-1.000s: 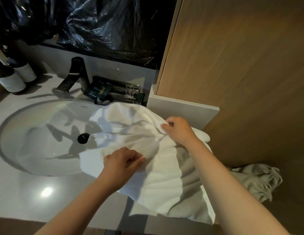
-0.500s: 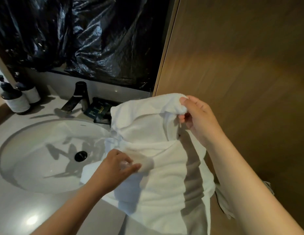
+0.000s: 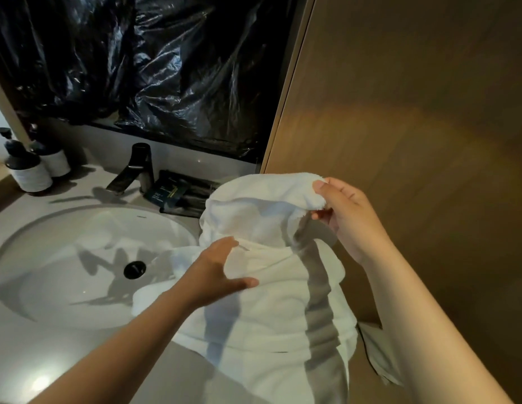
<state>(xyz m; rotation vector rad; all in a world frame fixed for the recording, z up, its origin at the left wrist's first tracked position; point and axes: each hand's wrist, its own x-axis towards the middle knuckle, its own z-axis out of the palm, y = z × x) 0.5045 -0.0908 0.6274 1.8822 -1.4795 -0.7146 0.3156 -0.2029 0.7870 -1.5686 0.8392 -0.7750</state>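
- A person's view down at a bathroom counter (image 3: 50, 360), with a round white sink (image 3: 23, 290) at the left of the frame.
- A white towel (image 3: 271, 322) fills the centre and lower centre. Its top is raised in the air; its lower part is bunched in loose folds on the counter edge and partly over the sink's right rim.
- The right hand (image 3: 350, 220), at centre right, pinches one top corner of the towel between thumb and fingers and holds it up.
- The left hand (image 3: 216, 272), at centre, is spread flat with straight fingers against the towel's front, gripping nothing.
- Progress, as a judgement: the work looks early. One corner is found and raised; the cloth is neither spread out nor folded, and the left hand has yet to take a second corner or edge.
- Behind, at upper left: a dark tap (image 3: 137, 170), two pump bottles (image 3: 26, 173), dark packets (image 3: 172, 193) and black plastic sheeting (image 3: 137, 68).
- A wooden panel (image 3: 414, 141) fills the right. A second, greyish cloth (image 3: 376, 354) shows at lower right.
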